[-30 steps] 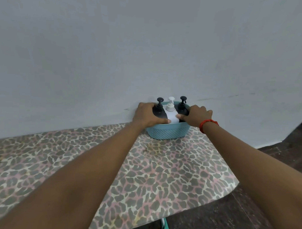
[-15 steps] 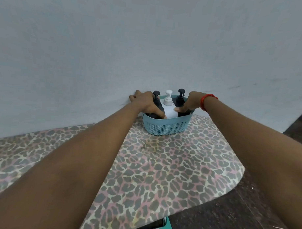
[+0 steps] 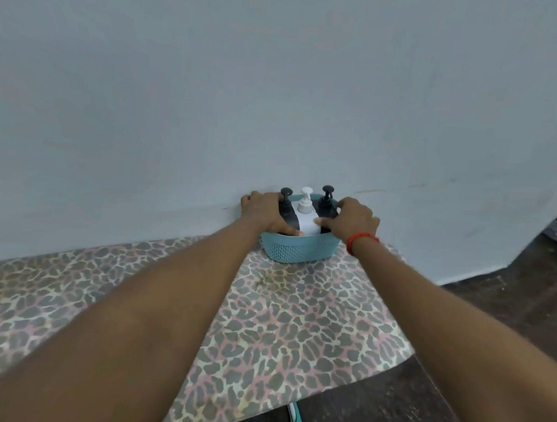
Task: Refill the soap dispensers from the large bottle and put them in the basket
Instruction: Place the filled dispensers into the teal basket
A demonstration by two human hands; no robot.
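Observation:
A teal perforated basket [image 3: 296, 251] stands at the far end of the table against the wall. Three pump dispensers stand upright in it: a black one [image 3: 286, 202] on the left, a white one [image 3: 306, 208] in the middle, and a second black dispenser [image 3: 327, 199] on the right. My left hand [image 3: 264, 212] grips the basket's left rim, fingers over the edge beside the left black dispenser. My right hand [image 3: 352, 219], with a red wrist band, grips the right rim. The large bottle is not in view.
The table [image 3: 282, 331] wears a leopard-print cloth and ends at a rounded right edge. A pale grey wall [image 3: 274, 100] rises directly behind the basket. Dark floor [image 3: 505, 282] lies to the right, and a teal object [image 3: 295, 418] peeks out under the table's near edge.
Both hands stay on the basket's rims throughout. The basket sits close against the wall, and the view has shifted slightly with my head.

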